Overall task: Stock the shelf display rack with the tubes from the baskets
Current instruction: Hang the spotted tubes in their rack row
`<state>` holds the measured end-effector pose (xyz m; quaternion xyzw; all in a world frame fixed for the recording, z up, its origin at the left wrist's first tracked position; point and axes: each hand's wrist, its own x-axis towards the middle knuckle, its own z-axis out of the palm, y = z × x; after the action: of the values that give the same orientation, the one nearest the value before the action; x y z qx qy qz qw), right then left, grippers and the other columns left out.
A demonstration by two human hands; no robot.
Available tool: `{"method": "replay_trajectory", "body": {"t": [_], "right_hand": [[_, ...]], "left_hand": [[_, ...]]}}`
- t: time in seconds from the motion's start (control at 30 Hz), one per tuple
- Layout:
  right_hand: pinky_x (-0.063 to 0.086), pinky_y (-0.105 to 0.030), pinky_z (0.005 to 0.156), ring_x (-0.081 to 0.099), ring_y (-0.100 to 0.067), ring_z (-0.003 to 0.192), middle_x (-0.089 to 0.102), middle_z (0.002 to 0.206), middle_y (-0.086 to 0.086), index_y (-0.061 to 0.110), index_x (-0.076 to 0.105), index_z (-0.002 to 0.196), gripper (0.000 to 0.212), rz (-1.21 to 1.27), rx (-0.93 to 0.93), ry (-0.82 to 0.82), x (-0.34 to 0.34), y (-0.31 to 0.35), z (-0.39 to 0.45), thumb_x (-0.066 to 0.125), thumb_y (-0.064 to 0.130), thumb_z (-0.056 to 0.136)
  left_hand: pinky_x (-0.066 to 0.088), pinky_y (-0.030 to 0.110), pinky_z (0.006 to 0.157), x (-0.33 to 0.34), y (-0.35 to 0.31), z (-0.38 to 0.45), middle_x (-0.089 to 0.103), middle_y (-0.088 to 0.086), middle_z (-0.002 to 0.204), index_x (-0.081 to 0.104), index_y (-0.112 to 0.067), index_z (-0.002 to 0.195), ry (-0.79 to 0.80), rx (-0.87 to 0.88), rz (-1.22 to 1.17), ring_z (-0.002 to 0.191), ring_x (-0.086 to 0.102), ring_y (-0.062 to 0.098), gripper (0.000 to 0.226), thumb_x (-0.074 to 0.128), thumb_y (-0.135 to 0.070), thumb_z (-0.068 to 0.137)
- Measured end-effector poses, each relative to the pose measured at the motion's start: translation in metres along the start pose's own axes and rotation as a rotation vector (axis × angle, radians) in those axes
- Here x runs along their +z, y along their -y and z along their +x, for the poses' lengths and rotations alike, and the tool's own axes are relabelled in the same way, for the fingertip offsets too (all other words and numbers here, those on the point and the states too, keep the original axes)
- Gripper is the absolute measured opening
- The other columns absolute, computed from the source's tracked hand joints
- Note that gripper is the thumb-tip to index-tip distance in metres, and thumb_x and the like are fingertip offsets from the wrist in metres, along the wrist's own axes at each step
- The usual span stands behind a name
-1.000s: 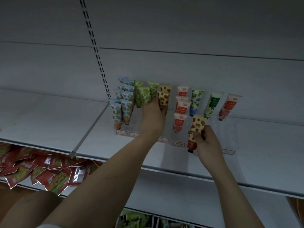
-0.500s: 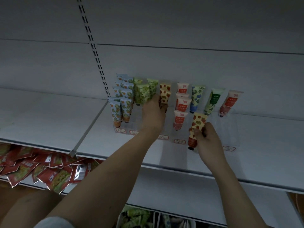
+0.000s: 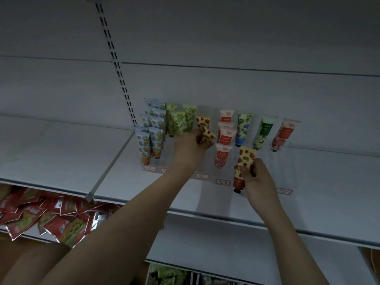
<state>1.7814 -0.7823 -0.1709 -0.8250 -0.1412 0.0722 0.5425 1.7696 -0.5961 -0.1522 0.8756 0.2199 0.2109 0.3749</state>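
Since a second ago the left hand [image 3: 192,147] has tilted its strawberry tube [image 3: 206,133] at the clear rack [image 3: 287,159] — the right hand [image 3: 254,177] grips another just in front — leaving several slots unfilled.

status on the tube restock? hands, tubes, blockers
Left hand grips a strawberry tube at the display rack. Right hand holds a second strawberry tube, not yet racked. No blockers in view.

Both bare forearms reach up and forward from the bottom of the view, the left crossing from the lower left. The left hand [image 3: 190,147] is raised higher, back toward the camera, fingers curled and pinching a strawberry-print tube [image 3: 206,134]. The right hand [image 3: 257,177] sits lower and nearer, thumb and fingers gripping a second strawberry-print tube [image 3: 243,163] upright.
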Motion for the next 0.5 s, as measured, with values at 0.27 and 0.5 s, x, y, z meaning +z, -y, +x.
{"method": "replay_trajectory", "body": {"t": [0.27, 0.5], "right_hand": [[0.034, -0.019, 0.052, 0.052, -0.008, 0.066, 0.055, 0.078, 0.002, 0.021, 0.044, 0.085, 0.018, 0.016, 0.003, -0.006, 0.002, 0.002, -0.001, 0.043, 0.017, 0.102], [0.035, -0.007, 0.045, 0.055, -0.014, 0.072, 0.058, 0.083, -0.003, 0.013, 0.046, 0.09, 0.012, 0.048, 0.0, -0.007, 0.0, 0.001, -0.001, 0.043, 0.014, 0.102]], "left_hand": [[0.044, 0.032, 0.064, 0.006, -0.009, 0.014, 0.068, 0.013, 0.091, 0.069, -0.003, 0.096, -0.01, -0.069, 0.089, 0.085, 0.063, 0.027, 0.024, 0.059, -0.025, 0.096], [0.051, 0.034, 0.066, 0.008, -0.011, 0.023, 0.068, 0.015, 0.098, 0.067, 0.0, 0.099, -0.013, -0.132, 0.124, 0.09, 0.065, 0.029, 0.023, 0.057, -0.02, 0.097]]}}
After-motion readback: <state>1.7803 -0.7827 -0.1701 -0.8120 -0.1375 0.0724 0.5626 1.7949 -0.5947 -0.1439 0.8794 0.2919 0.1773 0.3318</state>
